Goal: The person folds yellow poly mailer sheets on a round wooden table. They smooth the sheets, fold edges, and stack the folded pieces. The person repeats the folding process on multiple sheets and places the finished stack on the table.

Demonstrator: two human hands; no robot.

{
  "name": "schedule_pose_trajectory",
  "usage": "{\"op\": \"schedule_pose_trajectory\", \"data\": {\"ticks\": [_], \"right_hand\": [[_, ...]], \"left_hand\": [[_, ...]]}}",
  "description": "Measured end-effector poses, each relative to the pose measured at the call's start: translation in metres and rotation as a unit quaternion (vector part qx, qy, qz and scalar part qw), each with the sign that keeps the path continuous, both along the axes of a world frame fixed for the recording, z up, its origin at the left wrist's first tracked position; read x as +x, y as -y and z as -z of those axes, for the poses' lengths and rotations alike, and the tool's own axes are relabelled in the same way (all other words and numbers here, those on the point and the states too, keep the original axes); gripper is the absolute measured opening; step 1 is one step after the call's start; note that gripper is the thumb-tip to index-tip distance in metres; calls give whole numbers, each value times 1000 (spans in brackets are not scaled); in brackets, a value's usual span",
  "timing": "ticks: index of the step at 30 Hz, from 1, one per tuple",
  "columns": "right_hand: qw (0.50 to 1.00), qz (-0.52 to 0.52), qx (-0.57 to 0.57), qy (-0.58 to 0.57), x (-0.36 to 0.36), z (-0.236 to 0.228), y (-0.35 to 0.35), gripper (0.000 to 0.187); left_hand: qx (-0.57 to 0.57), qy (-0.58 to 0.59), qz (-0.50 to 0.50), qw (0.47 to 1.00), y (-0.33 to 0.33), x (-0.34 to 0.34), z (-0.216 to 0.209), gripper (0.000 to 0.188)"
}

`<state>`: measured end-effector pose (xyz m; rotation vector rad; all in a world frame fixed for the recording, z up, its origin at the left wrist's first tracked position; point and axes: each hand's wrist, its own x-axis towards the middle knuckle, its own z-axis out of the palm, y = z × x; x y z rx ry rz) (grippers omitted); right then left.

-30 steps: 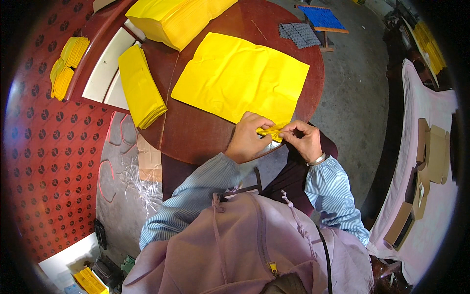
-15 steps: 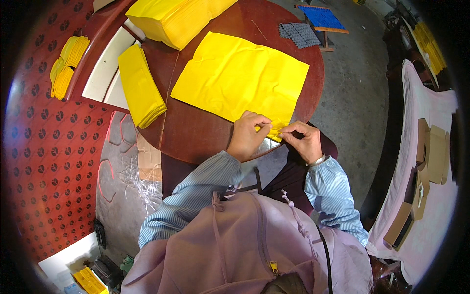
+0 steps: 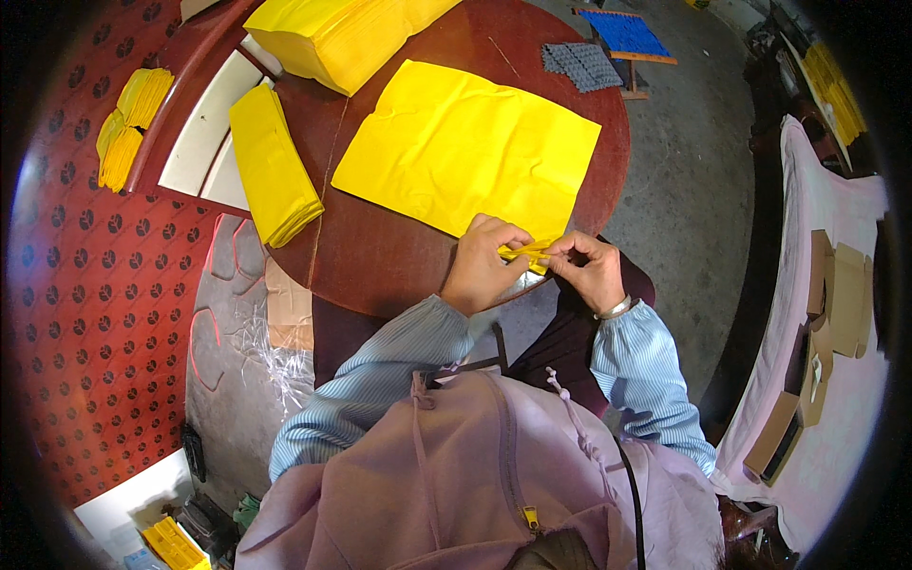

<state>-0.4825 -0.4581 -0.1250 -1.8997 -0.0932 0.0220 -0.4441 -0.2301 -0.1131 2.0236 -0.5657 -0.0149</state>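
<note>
A large yellow sheet (image 3: pixel 465 152), soft like cloth and lightly creased, lies spread over the round reddish-brown table (image 3: pixel 380 261). At its near right corner, beside the table's front edge, both hands pinch a small gathered, folded part of the same yellow material. My left hand (image 3: pixel 483 261) is closed on it from the left, thumb against fingers. From the right, my right hand (image 3: pixel 591 274) grips the fold between thumb and fingertips. The two hands are almost touching. The fingers partly hide the fold's exact shape.
A folded yellow stack (image 3: pixel 274 166) lies left of the sheet, and a thick yellow pile (image 3: pixel 342 43) stands behind it. A grey textured cloth (image 3: pixel 579 67) rests at the far right edge, near a blue-topped stool (image 3: pixel 629 34). Open cardboard boxes (image 3: pixel 844 294) sit on the right.
The gathered yellow part between my fingers is bunched narrower than before, and my right fingertips have shifted slightly toward my left hand. The rest of the sheet lies almost unchanged.
</note>
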Motion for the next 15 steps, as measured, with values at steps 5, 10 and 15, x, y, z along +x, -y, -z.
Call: {"op": "schedule_pose_trajectory", "data": {"ticks": [5, 10, 15], "right_hand": [[1000, 8, 21, 7, -1, -2, 0, 11], [999, -2, -24, 21, -3, -7, 1, 13], [998, -6, -46, 40, -2, -7, 1, 16]], "left_hand": [[-29, -14, -38, 999, 6, -1, 3, 12], [-16, -22, -51, 998, 7, 0, 6, 12], [-15, -33, -42, 998, 4, 1, 6, 12]]}}
